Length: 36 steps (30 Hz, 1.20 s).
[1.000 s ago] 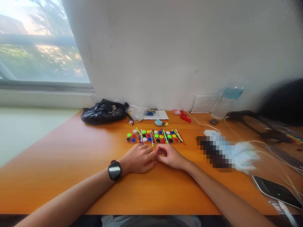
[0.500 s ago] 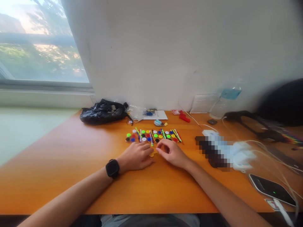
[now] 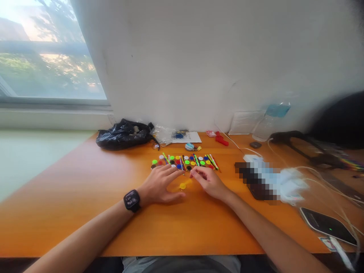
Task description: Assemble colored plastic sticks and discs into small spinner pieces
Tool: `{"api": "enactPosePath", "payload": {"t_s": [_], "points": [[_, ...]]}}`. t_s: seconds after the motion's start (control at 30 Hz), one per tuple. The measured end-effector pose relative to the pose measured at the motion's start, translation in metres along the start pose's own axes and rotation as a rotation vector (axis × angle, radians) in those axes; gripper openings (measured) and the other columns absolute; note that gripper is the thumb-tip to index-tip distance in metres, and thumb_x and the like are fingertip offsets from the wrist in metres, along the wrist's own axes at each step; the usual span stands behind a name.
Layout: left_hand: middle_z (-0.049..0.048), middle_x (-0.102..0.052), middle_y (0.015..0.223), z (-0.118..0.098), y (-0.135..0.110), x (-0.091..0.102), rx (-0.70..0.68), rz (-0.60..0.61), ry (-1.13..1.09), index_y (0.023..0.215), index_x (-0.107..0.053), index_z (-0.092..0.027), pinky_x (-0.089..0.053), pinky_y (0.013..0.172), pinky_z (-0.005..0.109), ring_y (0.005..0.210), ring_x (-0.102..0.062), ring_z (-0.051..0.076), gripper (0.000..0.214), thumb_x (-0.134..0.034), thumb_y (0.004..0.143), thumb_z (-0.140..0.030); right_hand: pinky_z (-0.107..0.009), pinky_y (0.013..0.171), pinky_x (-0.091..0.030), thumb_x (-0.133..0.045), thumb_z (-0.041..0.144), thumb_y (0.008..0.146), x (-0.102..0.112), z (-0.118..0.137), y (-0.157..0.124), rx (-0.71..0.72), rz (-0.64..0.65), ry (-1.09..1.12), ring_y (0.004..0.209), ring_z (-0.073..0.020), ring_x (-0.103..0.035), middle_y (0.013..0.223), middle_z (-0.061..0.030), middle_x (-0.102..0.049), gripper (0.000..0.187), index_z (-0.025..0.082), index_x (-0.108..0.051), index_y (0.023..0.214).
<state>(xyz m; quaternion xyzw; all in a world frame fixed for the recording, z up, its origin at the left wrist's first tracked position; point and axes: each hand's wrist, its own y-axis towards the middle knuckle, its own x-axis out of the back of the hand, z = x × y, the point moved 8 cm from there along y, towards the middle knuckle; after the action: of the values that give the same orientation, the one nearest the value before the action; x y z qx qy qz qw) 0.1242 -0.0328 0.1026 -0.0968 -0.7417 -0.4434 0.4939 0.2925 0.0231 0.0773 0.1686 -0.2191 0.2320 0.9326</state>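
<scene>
My left hand (image 3: 163, 185) is open above the wooden table, thumb and fingers spread, with a black smartwatch on its wrist. Just off those fingers lies a small round yellow disc (image 3: 182, 186), like a counter or cap. My right hand (image 3: 209, 183) has its thumb and index finger pinched together to the right of the disc. A blurred yellowish streak shows by that pinch; what it holds, if anything, I cannot make out. Beyond both hands are several coloured discs (image 3: 186, 163) in rows, with thin coloured sticks (image 3: 196, 160) between groups. My left fingers cover part of the near row.
A black plastic bag (image 3: 123, 135) and a white paper (image 3: 187, 137) lie at the back by the wall. A red object (image 3: 221, 139) is near them. White cables, a phone-like device (image 3: 328, 226) and a clear bottle (image 3: 263, 127) occupy the right side.
My left hand has drawn back slightly and spread its fingers, leaving the yellow disc in plain sight. My right fingertips have moved slightly away from the disc, with the pinch tighter.
</scene>
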Motion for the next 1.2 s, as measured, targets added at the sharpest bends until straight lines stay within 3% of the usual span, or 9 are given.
{"api": "enactPosePath", "payload": {"t_s": [0.17,0.37,0.53,0.67,0.83,0.97,1.07,1.2], "points": [[0.0142,-0.074,0.124,0.001,0.001,0.0,-0.005,0.037,0.0,0.139,-0.062,-0.022,-0.055,0.088,0.043,0.106,-0.071,0.031,0.06,-0.061,0.096,-0.063,-0.029,0.058,-0.033,-0.052,0.063,0.101,0.021,0.0,0.004,-0.004,-0.148,0.056,0.064,-0.0166,-0.045,0.075,-0.0032,-0.058,0.049,0.019,-0.067,0.084],[0.0139,-0.073,0.123,-0.001,0.001,-0.003,-0.037,0.041,-0.005,0.139,-0.062,-0.022,-0.055,0.092,0.044,0.109,-0.069,0.031,0.057,-0.062,0.096,-0.06,-0.029,0.056,-0.032,-0.051,0.063,0.101,0.018,-0.001,0.004,0.0,-0.145,-0.043,0.062,-0.0161,-0.043,0.07,-0.002,-0.055,0.051,0.019,-0.065,0.08],[0.0117,-0.073,0.109,0.004,0.004,-0.002,0.018,0.042,0.052,0.131,-0.066,-0.022,-0.052,0.087,0.042,0.1,-0.066,0.027,0.033,-0.045,0.108,-0.032,-0.029,0.057,-0.032,-0.051,0.058,0.102,0.014,0.0,0.002,0.016,-0.135,-0.06,0.062,-0.0162,-0.043,0.068,-0.0009,-0.052,0.047,0.02,-0.064,0.078],[0.0103,-0.072,0.104,0.029,0.005,0.012,0.165,-0.032,0.1,0.125,-0.067,-0.023,-0.051,0.087,0.042,0.098,-0.064,0.027,0.03,-0.043,0.108,-0.027,-0.029,0.057,-0.031,-0.051,0.057,0.103,0.016,0.0,0.002,0.015,-0.143,-0.084,0.06,-0.0158,-0.041,0.067,-0.0003,-0.051,0.047,0.02,-0.065,0.078],[0.0086,-0.071,0.115,0.089,-0.012,0.038,0.446,-0.21,0.085,0.117,-0.067,-0.024,-0.049,0.097,0.043,0.11,-0.062,0.029,0.024,-0.047,0.106,-0.03,-0.03,0.056,-0.031,-0.051,0.058,0.103,0.019,0.001,0.003,0.016,-0.158,-0.091,0.058,-0.0153,-0.039,0.064,0.0006,-0.048,0.047,0.02,-0.065,0.077],[0.0079,-0.07,0.111,0.13,-0.032,0.028,0.639,-0.21,0.032,0.113,-0.068,-0.022,-0.052,0.09,0.041,0.1,-0.065,0.026,0.023,-0.05,0.104,-0.033,-0.03,0.056,-0.03,-0.05,0.059,0.103,0.018,0.002,0.003,0.018,-0.147,-0.084,0.058,-0.0156,-0.039,0.065,0.0001,-0.048,0.048,0.02,-0.064,0.077],[0.0081,-0.067,0.101,0.137,-0.036,0.01,0.651,-0.136,0.005,0.114,-0.069,-0.019,-0.054,0.079,0.038,0.085,-0.066,0.023,0.03,-0.049,0.105,-0.039,-0.03,0.056,-0.03,-0.05,0.06,0.103,0.017,0.001,0.002,0.015,-0.143,-0.083,0.058,-0.0161,-0.039,0.065,0.0002,-0.048,0.049,0.021,-0.064,0.077],[0.0105,-0.067,0.116,0.124,-0.03,-0.002,0.584,-0.063,-0.016,0.136,-0.065,-0.023,-0.053,0.096,0.043,0.106,-0.064,0.028,0.042,-0.049,0.106,-0.049,-0.03,0.056,-0.031,-0.05,0.06,0.103,0.017,0.002,0.002,0.027,-0.146,-0.09,0.058,-0.0162,-0.04,0.063,0.0008,-0.046,0.049,0.021,-0.063,0.076]]}}
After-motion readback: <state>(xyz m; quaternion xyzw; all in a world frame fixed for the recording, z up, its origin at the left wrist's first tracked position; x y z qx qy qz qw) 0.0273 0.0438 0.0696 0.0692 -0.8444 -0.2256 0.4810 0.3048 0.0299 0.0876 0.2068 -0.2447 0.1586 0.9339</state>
